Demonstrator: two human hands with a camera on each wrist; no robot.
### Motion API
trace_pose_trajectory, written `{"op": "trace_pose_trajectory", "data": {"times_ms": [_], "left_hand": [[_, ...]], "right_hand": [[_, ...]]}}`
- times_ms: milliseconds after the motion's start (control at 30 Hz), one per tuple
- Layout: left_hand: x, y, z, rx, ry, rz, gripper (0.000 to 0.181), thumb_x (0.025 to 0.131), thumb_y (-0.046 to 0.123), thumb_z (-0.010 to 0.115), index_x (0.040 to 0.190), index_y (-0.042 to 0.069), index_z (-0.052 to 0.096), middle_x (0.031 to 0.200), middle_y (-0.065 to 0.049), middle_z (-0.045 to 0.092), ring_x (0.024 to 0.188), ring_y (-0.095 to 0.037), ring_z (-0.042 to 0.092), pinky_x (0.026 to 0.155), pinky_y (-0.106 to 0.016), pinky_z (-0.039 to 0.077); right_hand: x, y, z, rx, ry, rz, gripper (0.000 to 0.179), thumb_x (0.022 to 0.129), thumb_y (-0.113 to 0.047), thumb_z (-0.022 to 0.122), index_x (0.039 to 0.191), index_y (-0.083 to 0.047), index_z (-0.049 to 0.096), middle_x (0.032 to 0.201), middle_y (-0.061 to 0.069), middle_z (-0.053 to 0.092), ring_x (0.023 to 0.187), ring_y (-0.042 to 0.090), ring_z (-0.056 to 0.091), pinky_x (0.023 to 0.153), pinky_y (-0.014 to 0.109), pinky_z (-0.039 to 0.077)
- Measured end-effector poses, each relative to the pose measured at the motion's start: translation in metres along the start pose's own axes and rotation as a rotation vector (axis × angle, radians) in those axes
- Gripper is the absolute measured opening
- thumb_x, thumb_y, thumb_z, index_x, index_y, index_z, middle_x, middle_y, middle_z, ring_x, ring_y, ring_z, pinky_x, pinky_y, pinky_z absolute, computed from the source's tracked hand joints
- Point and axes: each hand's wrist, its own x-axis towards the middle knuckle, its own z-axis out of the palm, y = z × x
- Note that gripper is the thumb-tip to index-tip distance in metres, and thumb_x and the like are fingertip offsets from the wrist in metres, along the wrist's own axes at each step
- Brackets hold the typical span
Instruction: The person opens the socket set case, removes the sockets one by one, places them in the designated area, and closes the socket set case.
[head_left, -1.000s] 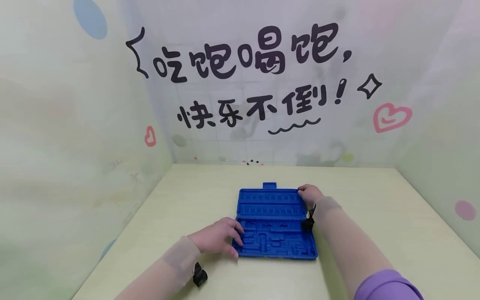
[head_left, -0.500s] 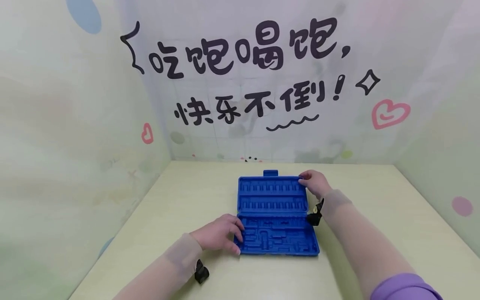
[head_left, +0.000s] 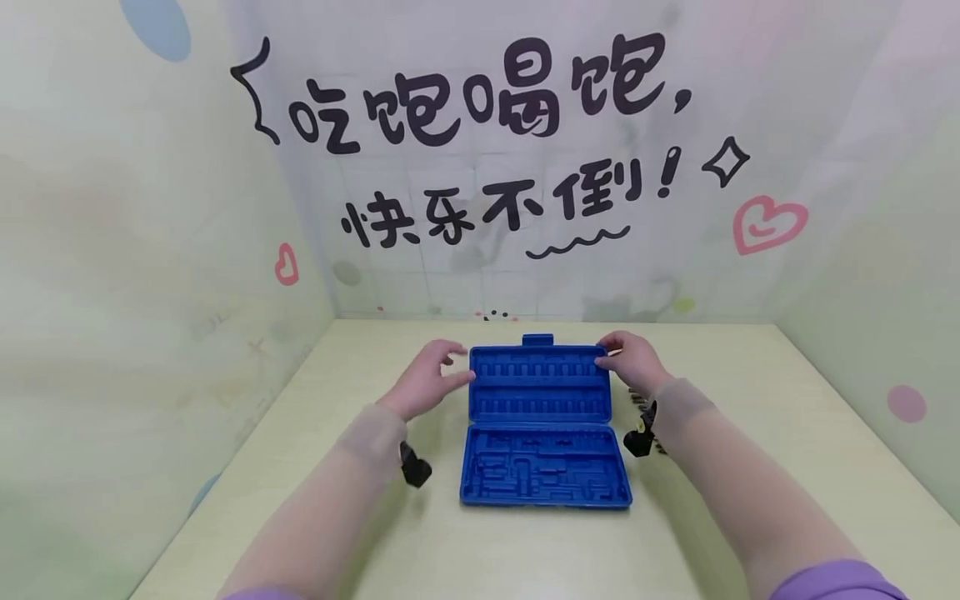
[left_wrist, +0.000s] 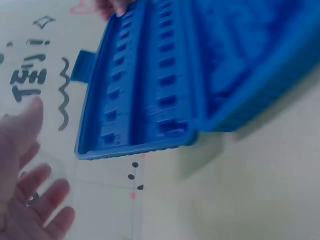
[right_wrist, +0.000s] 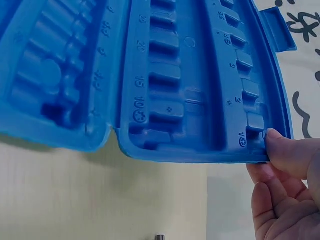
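Observation:
An open blue plastic tool case [head_left: 546, 467] lies on the table, its moulded slots bare. Its hinged lid [head_left: 540, 383] is raised and tilted back, with a latch tab [head_left: 537, 339] at the top edge. My right hand [head_left: 633, 362] pinches the lid's upper right corner; in the right wrist view the thumb [right_wrist: 290, 152] presses the inner face and the fingers lie behind. My left hand [head_left: 423, 383] is at the lid's upper left corner, fingers spread. In the left wrist view, a gap shows between that hand [left_wrist: 25, 170] and the lid.
Several small dark pieces [head_left: 637, 400] lie on the table [head_left: 720, 500] to the right of the case, partly behind the right wrist. A small metal end [right_wrist: 160, 237] shows low in the right wrist view. A printed backdrop [head_left: 480, 283] stands behind the table, with side walls.
The right hand has lifted the lid from lying back to a more upright tilt. My left hand has left the base's left edge and moved up beside the lid's left corner.

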Motion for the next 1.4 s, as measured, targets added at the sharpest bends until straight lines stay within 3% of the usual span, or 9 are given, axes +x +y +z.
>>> {"op": "trace_pose_trajectory", "data": {"times_ms": [67, 167, 300, 533, 733, 900, 1100, 1300, 1400], "left_hand": [[0.016, 0.000, -0.003, -0.035, 0.028, -0.069, 0.059, 0.094, 0.036, 0.063, 0.145, 0.016, 0.041, 0.147, -0.007, 0.039, 0.122, -0.028, 0.048, 0.095, -0.047, 0.044], [0.032, -0.001, -0.001, -0.016, -0.041, -0.117, 0.064, 0.098, 0.039, 0.056, 0.152, 0.017, 0.029, 0.150, -0.009, 0.038, 0.126, -0.029, 0.048, 0.097, -0.047, 0.044], [0.040, -0.001, 0.004, -0.026, -0.081, -0.132, 0.055, 0.101, 0.037, 0.049, 0.150, 0.015, 0.036, 0.147, -0.009, 0.043, 0.132, -0.030, 0.043, 0.105, -0.047, 0.038], [0.041, -0.003, 0.003, -0.128, 0.029, -0.134, 0.035, 0.100, 0.030, 0.054, 0.131, 0.016, 0.062, 0.133, -0.003, 0.058, 0.128, -0.025, 0.049, 0.104, -0.045, 0.039], [0.033, -0.002, -0.006, -0.155, 0.002, -0.071, 0.034, 0.099, 0.029, 0.056, 0.128, 0.014, 0.064, 0.131, -0.004, 0.060, 0.125, -0.026, 0.051, 0.102, -0.047, 0.040], [0.018, -0.003, -0.016, -0.095, -0.039, 0.015, 0.031, 0.097, 0.029, 0.060, 0.125, 0.019, 0.066, 0.124, 0.002, 0.062, 0.119, -0.020, 0.056, 0.098, -0.043, 0.045], [-0.019, 0.008, -0.027, -0.009, -0.086, 0.140, 0.028, 0.092, 0.030, 0.067, 0.119, 0.023, 0.070, 0.113, 0.008, 0.066, 0.106, -0.014, 0.060, 0.092, -0.042, 0.048], [-0.057, 0.019, -0.022, 0.009, -0.103, 0.246, 0.024, 0.087, 0.029, 0.073, 0.110, 0.023, 0.073, 0.110, 0.012, 0.066, 0.106, -0.014, 0.059, 0.093, -0.044, 0.046], [-0.071, 0.021, -0.016, 0.014, -0.125, 0.274, 0.024, 0.086, 0.030, 0.074, 0.109, 0.024, 0.072, 0.109, 0.015, 0.065, 0.105, -0.011, 0.059, 0.092, -0.041, 0.047]], "right_hand": [[-0.002, 0.000, -0.001, 0.000, 0.004, 0.002, 0.032, 0.094, -0.009, 0.062, 0.123, 0.002, 0.056, 0.122, 0.023, 0.057, 0.112, 0.038, 0.055, 0.091, 0.049, 0.046], [-0.005, 0.001, -0.001, 0.001, 0.001, 0.011, 0.033, 0.095, -0.011, 0.062, 0.124, 0.001, 0.055, 0.123, 0.021, 0.057, 0.113, 0.036, 0.055, 0.092, 0.049, 0.046], [-0.009, 0.000, 0.000, 0.012, 0.001, 0.010, 0.033, 0.095, -0.013, 0.062, 0.125, -0.001, 0.055, 0.122, 0.019, 0.057, 0.112, 0.035, 0.055, 0.092, 0.050, 0.046], [-0.015, -0.003, -0.003, 0.024, 0.010, -0.027, 0.030, 0.097, -0.020, 0.060, 0.121, -0.003, 0.058, 0.119, 0.017, 0.059, 0.110, 0.034, 0.053, 0.092, 0.049, 0.045], [-0.021, -0.005, -0.011, 0.036, 0.017, -0.077, 0.027, 0.096, -0.022, 0.061, 0.116, -0.003, 0.063, 0.115, 0.015, 0.063, 0.108, 0.032, 0.055, 0.092, 0.048, 0.044], [-0.033, -0.009, -0.020, -0.001, 0.012, -0.160, 0.018, 0.094, -0.020, 0.065, 0.107, -0.008, 0.069, 0.109, 0.010, 0.066, 0.100, 0.026, 0.061, 0.082, 0.041, 0.048], [-0.061, -0.011, -0.025, -0.126, 0.004, -0.344, 0.008, 0.091, -0.014, 0.068, 0.098, -0.014, 0.072, 0.107, 0.004, 0.068, 0.096, 0.022, 0.063, 0.074, 0.035, 0.053], [-0.097, -0.007, -0.023, -0.202, 0.036, -0.504, 0.013, 0.087, -0.008, 0.071, 0.094, -0.019, 0.071, 0.104, -0.002, 0.068, 0.095, 0.018, 0.064, 0.073, 0.033, 0.053], [-0.112, -0.004, -0.019, -0.207, 0.031, -0.549, 0.018, 0.083, -0.006, 0.075, 0.096, -0.018, 0.070, 0.102, -0.005, 0.066, 0.098, 0.021, 0.064, 0.076, 0.038, 0.054]]}}
